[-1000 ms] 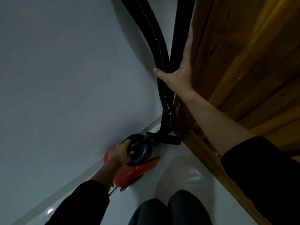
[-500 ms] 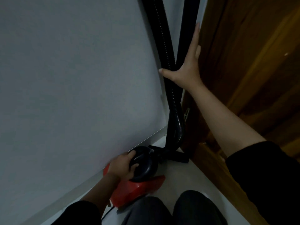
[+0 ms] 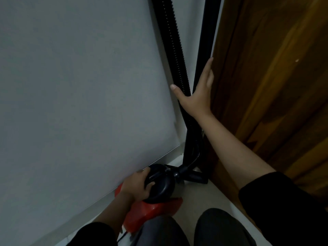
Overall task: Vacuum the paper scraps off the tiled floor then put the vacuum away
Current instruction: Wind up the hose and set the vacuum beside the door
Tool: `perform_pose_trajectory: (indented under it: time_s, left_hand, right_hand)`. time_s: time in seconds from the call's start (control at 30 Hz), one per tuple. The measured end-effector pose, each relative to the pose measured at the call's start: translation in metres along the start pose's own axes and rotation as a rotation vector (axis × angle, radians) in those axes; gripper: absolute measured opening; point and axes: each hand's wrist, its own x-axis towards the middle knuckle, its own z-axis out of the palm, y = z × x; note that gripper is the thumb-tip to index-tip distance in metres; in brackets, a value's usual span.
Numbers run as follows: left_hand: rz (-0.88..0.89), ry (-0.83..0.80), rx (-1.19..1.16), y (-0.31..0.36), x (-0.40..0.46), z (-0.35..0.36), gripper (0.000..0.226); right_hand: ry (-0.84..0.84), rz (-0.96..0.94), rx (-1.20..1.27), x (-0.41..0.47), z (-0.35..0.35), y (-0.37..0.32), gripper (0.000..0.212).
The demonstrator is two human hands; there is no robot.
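A red and black vacuum [image 3: 156,208] sits on the pale tiled floor [image 3: 198,197] in the corner, against the grey wall. My left hand [image 3: 137,187] grips its round black top. From the body a ribbed black hose [image 3: 174,47] climbs the corner, and a smooth black tube [image 3: 206,36] stands upright beside it, with the floor nozzle [image 3: 196,177] at its foot. My right hand [image 3: 197,94] lies flat with straight fingers against hose and tube, thumb spread across the hose. No paper scraps are in view.
A grey wall [image 3: 79,95] fills the left. A brown wooden door [image 3: 269,77] closes off the right, so the vacuum stands in a narrow corner gap. My knees [image 3: 191,228] are at the bottom edge, close to the vacuum body.
The view has come nearer to the corner. The hose and tube stand straighter against the wall. Both hands keep their places on the vacuum and the hose.
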Motion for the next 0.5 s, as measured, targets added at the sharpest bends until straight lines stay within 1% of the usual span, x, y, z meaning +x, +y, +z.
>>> perform_pose_trajectory:
  time_s: [0.1, 0.23, 0.4, 0.5]
  left_hand:
    - [-0.007, -0.011, 0.015, 0.002, 0.001, 0.000, 0.066]
    - [0.012, -0.005, 0.003, 0.006, 0.005, 0.000, 0.063]
    - [0.047, 0.039, -0.015, 0.009, 0.011, 0.001, 0.061]
    - [0.043, 0.034, -0.030, 0.010, 0.016, 0.002, 0.064]
  right_hand:
    - [-0.004, 0.007, -0.036, -0.005, 0.000, 0.001, 0.127]
    - [-0.017, 0.017, -0.066, -0.013, -0.001, 0.004, 0.127]
    - [-0.014, 0.004, -0.085, -0.016, -0.001, 0.009, 0.128]
    - [-0.018, -0.007, -0.091, -0.019, 0.000, 0.011, 0.128]
